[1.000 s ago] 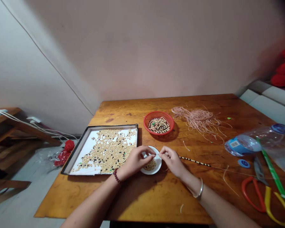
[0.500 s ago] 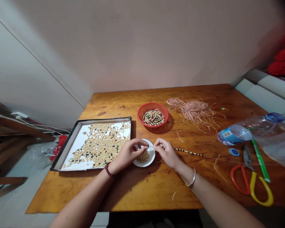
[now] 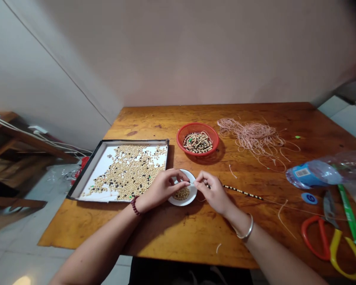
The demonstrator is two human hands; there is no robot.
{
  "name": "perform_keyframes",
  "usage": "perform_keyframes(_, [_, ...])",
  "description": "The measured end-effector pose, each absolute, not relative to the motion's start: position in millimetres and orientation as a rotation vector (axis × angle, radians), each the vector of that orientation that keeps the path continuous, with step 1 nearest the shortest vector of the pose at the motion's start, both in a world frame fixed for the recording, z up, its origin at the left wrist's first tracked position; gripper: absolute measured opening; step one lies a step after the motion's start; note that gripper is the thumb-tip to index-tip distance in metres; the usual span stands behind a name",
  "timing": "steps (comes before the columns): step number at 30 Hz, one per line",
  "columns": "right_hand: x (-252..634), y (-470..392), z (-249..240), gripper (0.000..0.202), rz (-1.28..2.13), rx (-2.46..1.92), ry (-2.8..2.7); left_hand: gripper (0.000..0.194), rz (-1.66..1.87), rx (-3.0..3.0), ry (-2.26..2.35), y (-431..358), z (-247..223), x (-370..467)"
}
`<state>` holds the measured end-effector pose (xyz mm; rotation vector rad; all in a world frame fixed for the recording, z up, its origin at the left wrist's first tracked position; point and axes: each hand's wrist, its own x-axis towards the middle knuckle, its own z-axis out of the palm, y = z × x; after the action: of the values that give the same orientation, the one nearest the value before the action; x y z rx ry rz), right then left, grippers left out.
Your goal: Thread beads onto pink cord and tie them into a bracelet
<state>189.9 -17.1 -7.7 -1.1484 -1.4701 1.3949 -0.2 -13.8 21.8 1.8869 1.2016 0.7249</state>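
Observation:
Over a small white dish (image 3: 192,194) of pale beads (image 3: 181,194), my two hands meet almost fingertip to fingertip. My left hand (image 3: 163,186) is closed in a pinch, with a tiny dark bead at its fingertips. In a pinch too, my right hand (image 3: 214,194) grips the thin end of a thread, which spans the narrow gap to the left fingertips. From behind the right hand a strand of black and cream beads (image 3: 245,192) runs out across the table, its bare thread (image 3: 287,206) trailing rightward. Whether the bead is on the thread is too small to tell.
Left of the dish lies a shallow tray (image 3: 102,164) of loose beads. Behind stands a red basket (image 3: 181,136) of beaded strands, beside a tangle of pink thread (image 3: 256,136). At right are scissors (image 3: 323,239), a cut plastic bottle (image 3: 311,174), a blue disc (image 3: 309,198) and a green strip (image 3: 350,215).
The view has shifted, so the things at the right sit farther right and the scissors lower. Both hands keep their pinches over the dish, with little visible change between them.

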Motion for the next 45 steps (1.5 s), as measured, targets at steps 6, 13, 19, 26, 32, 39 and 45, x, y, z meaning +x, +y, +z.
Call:
perform_keyframes(6, [188.4,-18.7,-10.6,0.015,1.347,-1.155,-1.456,0.017,0.734,1.897,1.19,-14.6,21.2,-0.5])
perform_keyframes(13, [185.8,-20.8,-12.4,0.015,1.238,-1.175,-1.513,0.017,0.744,1.924,1.167,-14.9,18.1,-1.6])
perform_keyframes(19, [188.6,-24.6,-3.3,0.013,1.109,-1.175,-1.573,0.021,0.779,1.88,1.146,-12.5,16.5,-0.9])
perform_keyframes(26, [188.4,-32.3,-0.4,0.011,1.034,-1.124,-1.623,0.02,0.798,1.938,1.1,-11.5,15.1,-1.3])
perform_keyframes(32, [189.2,-36.0,1.9,0.011,0.956,-1.106,-1.621,0.02,0.817,1.973,1.086,-12.7,16.0,0.4])
perform_keyframes(39, [189.8,-38.3,5.4,0.011,0.843,-1.139,-1.623,0.021,0.836,1.971,1.087,-14.5,15.5,3.3])
perform_keyframes(45, [189.9,-37.2,4.1,0.012,0.818,-1.18,-1.597,0.02,0.877,1.993,1.1,-12.6,13.2,3.1])
